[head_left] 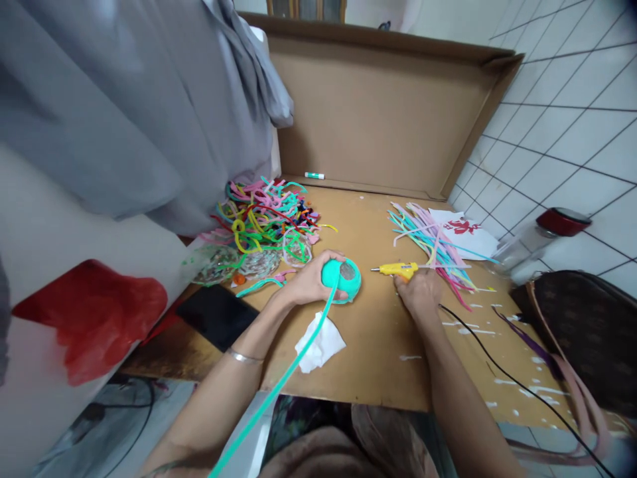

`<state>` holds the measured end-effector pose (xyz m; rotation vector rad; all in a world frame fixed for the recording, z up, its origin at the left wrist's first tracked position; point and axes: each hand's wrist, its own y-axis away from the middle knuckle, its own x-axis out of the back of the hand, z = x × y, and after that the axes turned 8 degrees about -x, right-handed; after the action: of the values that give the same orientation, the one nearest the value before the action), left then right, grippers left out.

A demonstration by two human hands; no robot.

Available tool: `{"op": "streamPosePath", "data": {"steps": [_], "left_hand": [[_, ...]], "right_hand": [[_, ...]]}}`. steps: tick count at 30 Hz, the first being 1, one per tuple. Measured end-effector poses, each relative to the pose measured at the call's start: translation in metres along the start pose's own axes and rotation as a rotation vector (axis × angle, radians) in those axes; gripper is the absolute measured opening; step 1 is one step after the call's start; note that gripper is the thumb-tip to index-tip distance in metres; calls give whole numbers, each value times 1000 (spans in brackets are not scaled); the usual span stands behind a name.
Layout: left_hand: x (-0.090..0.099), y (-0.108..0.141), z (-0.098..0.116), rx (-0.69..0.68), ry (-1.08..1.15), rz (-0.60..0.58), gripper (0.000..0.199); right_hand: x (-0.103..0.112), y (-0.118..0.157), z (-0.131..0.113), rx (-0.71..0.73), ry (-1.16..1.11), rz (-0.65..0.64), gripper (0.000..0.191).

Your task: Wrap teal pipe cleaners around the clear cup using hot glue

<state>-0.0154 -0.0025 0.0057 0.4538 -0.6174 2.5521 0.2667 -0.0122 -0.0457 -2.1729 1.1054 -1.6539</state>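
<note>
My left hand (pixel 317 280) is wrapped round a turquoise ball-like object (pixel 347 287) with a greyish round patch on top. A turquoise fuzzy strip (pixel 288 375) runs from the ball down toward my body. My right hand (pixel 421 292) grips a yellow glue gun (pixel 399 269) whose metal nozzle points left at the ball, a short gap away. A translucent glue stick extends from the gun's back, and a black cord trails to the lower right. Below the ball lies a crumpled white tissue (pixel 321 343).
Tangled coloured pipe cleaners (pixel 263 219) lie at back left, beside a black phone (pixel 217 317). More pipe cleaners (pixel 432 239), white paper (pixel 470 232), a glass bottle (pixel 530 242) and a brown bag (pixel 587 332) stand or lie at right. Cardboard (pixel 378 113) rises behind.
</note>
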Motion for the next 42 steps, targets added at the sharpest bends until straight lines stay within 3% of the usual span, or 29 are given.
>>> {"op": "streamPosePath", "data": {"steps": [4, 7, 12, 15, 22, 30, 42], "left_hand": [[-2, -1, 1, -25, -2, 24, 71], [-3, -1, -2, -44, -9, 43, 67], [-3, 0, -8, -157, -55, 27, 59], [-3, 0, -8, -212, -118, 23, 56], [-5, 0, -1, -159, -156, 12, 64], [-2, 0, 1, -133, -101, -11, 63], [-1, 1, 4, -125, -79, -43, 60]], "right_hand": [[22, 1, -15, 305, -78, 240, 36], [40, 13, -41, 484, -169, 184, 33], [59, 53, -89, 914, -419, 62, 38], [64, 63, -97, 885, -543, 87, 31], [69, 53, -81, 519, -853, -153, 22], [66, 48, -84, 322, -958, -265, 10], [68, 45, -84, 340, -912, -299, 14]]}}
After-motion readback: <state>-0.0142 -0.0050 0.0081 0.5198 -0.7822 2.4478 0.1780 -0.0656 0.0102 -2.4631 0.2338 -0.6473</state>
